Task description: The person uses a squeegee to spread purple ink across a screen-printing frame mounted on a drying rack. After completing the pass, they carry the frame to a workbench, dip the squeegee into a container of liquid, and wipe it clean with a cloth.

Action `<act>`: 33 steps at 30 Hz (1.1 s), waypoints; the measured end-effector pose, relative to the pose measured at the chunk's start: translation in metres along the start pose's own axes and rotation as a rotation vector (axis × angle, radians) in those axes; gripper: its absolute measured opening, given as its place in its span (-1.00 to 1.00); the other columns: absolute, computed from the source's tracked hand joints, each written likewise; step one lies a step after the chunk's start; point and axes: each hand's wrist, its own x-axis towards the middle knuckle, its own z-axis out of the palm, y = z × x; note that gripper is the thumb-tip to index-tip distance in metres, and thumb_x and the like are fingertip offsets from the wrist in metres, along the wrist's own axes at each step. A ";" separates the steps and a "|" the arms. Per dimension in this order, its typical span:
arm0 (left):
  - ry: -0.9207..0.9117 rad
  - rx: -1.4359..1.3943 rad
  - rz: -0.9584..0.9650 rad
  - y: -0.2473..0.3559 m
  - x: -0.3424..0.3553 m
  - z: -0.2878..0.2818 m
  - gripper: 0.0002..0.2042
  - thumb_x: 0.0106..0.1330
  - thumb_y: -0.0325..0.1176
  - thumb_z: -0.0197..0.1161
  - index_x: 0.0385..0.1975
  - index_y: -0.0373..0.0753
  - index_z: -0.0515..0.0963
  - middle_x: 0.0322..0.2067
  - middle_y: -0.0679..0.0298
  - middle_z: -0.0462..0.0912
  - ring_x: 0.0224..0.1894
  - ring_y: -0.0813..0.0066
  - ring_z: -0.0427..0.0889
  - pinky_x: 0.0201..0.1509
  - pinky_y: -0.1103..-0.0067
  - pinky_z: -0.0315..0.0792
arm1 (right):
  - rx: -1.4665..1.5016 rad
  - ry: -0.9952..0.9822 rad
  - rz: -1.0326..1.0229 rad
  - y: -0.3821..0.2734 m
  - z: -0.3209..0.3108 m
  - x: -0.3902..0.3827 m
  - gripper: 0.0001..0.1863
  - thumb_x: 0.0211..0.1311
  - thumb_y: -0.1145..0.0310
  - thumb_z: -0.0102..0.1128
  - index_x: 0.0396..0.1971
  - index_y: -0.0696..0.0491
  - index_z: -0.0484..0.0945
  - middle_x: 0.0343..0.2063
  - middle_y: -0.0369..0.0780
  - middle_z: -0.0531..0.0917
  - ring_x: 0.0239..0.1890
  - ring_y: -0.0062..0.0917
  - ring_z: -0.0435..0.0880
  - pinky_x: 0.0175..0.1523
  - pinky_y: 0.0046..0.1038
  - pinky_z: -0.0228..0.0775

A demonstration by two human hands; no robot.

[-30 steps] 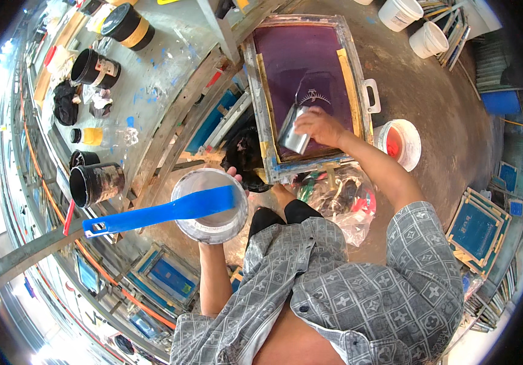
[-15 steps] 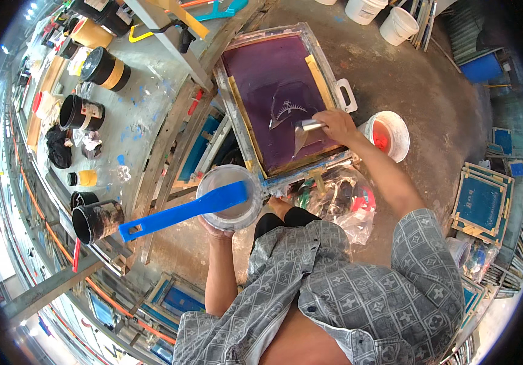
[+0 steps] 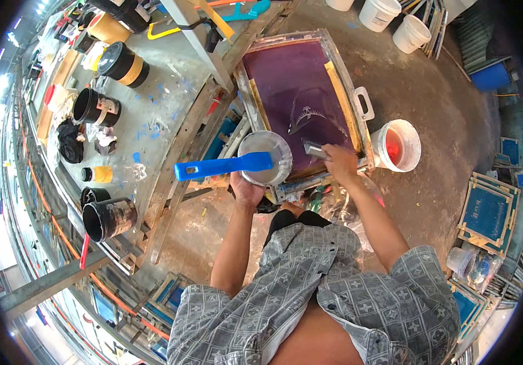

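My left hand [image 3: 247, 190] grips a translucent plastic tub [image 3: 285, 159] from below, by the near edge of a screen-printing frame [image 3: 347, 85]. Across the tub's mouth lies a broad blue plastic spatula [image 3: 225, 166], its handle sticking out to the left. In my right hand [image 3: 341, 163] is a putty knife [image 3: 316, 150], over the lower part of the frame's purple mesh [image 3: 282, 73]. Its blade points left toward the tub and is seen nearly edge-on; whether it touches the mesh I cannot tell. A pale arched design shows on the mesh above the blade.
Right of the frame stands a white bucket [image 3: 412, 146] with red inside. A grey worktable [image 3: 167, 85] on the left holds black paint pots [image 3: 96, 108] and a bottle [image 3: 98, 174]. More white buckets [image 3: 380, 13] stand at the back. Blue screens [image 3: 486, 210] lean at the right.
My left hand has brought the tub and blue spatula up and right, to the frame's near edge. My right hand has drawn the putty knife nearer, turning its blade. The view has shifted slightly.
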 end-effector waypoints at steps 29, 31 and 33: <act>-0.222 -0.060 -0.230 -0.072 0.064 0.166 -0.32 0.49 0.33 -0.25 0.31 -0.07 0.40 0.19 0.18 0.57 0.21 0.11 0.57 0.20 0.00 0.53 | 0.665 0.600 -0.389 -0.009 -0.161 -0.004 -0.66 0.10 0.58 0.41 -0.10 0.05 0.59 -0.07 -0.12 0.76 0.23 -0.18 0.62 0.55 0.02 -0.02; -0.196 -0.042 -0.226 -0.066 0.059 0.168 -0.32 0.49 0.34 -0.25 0.31 -0.07 0.40 0.19 0.17 0.56 0.20 0.11 0.57 0.19 0.00 0.53 | 0.590 0.655 -0.441 -0.013 -0.157 -0.002 -0.57 -0.05 0.57 0.54 -0.12 0.03 0.62 -0.08 -0.15 0.77 0.23 -0.20 0.63 0.52 0.01 0.04; -0.202 -0.038 -0.233 -0.060 0.054 0.170 -0.31 0.49 0.34 -0.25 0.31 -0.08 0.39 0.19 0.18 0.56 0.20 0.11 0.57 0.19 0.00 0.52 | 0.573 0.675 -0.455 -0.012 -0.149 0.001 -0.56 -0.08 0.51 0.59 -0.13 0.03 0.64 -0.09 -0.14 0.77 0.23 -0.20 0.62 0.52 0.03 0.02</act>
